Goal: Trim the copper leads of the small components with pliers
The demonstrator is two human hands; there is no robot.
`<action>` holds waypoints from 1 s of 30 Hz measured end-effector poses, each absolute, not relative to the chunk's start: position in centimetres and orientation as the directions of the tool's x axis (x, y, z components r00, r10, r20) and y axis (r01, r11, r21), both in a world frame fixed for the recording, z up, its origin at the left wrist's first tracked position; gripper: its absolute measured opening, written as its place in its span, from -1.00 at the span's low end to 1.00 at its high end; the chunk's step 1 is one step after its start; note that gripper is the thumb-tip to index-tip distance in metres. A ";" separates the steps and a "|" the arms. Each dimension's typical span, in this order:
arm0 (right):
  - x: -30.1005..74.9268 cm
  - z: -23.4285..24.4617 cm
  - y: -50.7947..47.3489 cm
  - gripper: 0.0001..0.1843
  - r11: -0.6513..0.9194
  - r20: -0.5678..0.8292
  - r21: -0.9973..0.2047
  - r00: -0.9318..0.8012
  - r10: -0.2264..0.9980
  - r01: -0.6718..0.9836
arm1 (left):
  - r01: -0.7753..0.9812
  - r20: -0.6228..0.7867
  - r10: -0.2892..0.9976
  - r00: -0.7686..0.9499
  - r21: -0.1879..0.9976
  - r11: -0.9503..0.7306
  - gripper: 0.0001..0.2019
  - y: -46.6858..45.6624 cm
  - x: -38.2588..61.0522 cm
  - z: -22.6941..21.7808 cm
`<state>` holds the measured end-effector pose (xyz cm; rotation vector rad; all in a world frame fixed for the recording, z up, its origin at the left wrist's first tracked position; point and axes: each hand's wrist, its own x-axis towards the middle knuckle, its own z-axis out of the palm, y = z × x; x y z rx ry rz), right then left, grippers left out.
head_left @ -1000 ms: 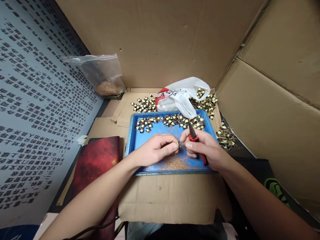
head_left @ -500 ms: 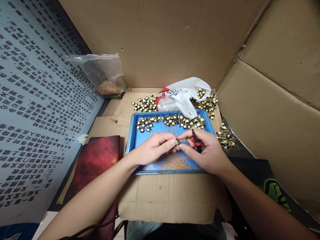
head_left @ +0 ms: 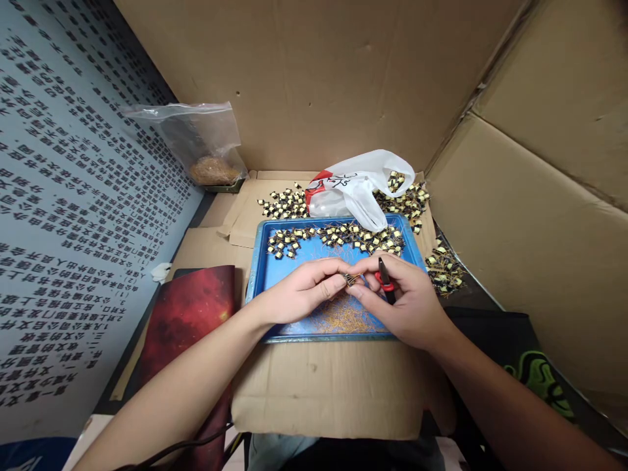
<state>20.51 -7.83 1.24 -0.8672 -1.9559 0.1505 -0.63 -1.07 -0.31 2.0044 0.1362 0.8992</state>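
Over the blue tray (head_left: 251,278), my left hand (head_left: 307,291) is closed, pinching a small coil transformer (head_left: 350,279) between thumb and fingertips. Thin copper wire leads stick out of it toward the right. My right hand (head_left: 405,297) is closed as well, with its thumb and forefinger at those leads. Tucked in its palm is a pair of small black and red wire snips (head_left: 386,285), tip pointing up and away. Behind the hands, many like transformers (head_left: 338,234) lie along the tray's far side. Cut copper wire bits (head_left: 348,319) cover its near side.
A white plastic bag (head_left: 360,186) overlaps the tray's far edge, with more transformers (head_left: 444,271) heaped around it and to the right. A clear zip bag of copper scraps (head_left: 213,170) stands back left. A red patterned mat (head_left: 193,320) lies left. Cardboard walls (head_left: 318,78) enclose the space.
The transformer has turned between my fingertips, so its wire leads now show toward the right hand. The snips have tilted slightly in my right palm. Both hands stay in place.
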 end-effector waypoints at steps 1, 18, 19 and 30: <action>20.5 1.3 -7.8 -0.95 0.740 0.720 -0.439 -0.293 0.629 0.510 | -0.244 0.543 0.415 0.730 0.774 -0.584 -0.58 -1.1 -0.6 -0.3; 20.5 1.3 -8.0 -0.74 0.776 0.765 -0.385 -0.298 0.571 0.499 | -0.189 0.542 0.394 0.742 0.734 -0.652 -0.57 -1.0 -0.7 -0.2; 20.5 1.3 -8.0 -0.73 0.780 0.767 -0.382 -0.301 0.567 0.495 | -0.184 0.544 0.391 0.743 0.727 -0.662 -0.57 -1.0 -0.8 -0.2; 20.4 0.7 -7.5 -0.66 0.776 0.782 -0.437 -0.234 0.577 0.455 | -0.165 0.674 0.335 0.658 0.564 -0.809 -0.74 -0.8 -0.7 -0.1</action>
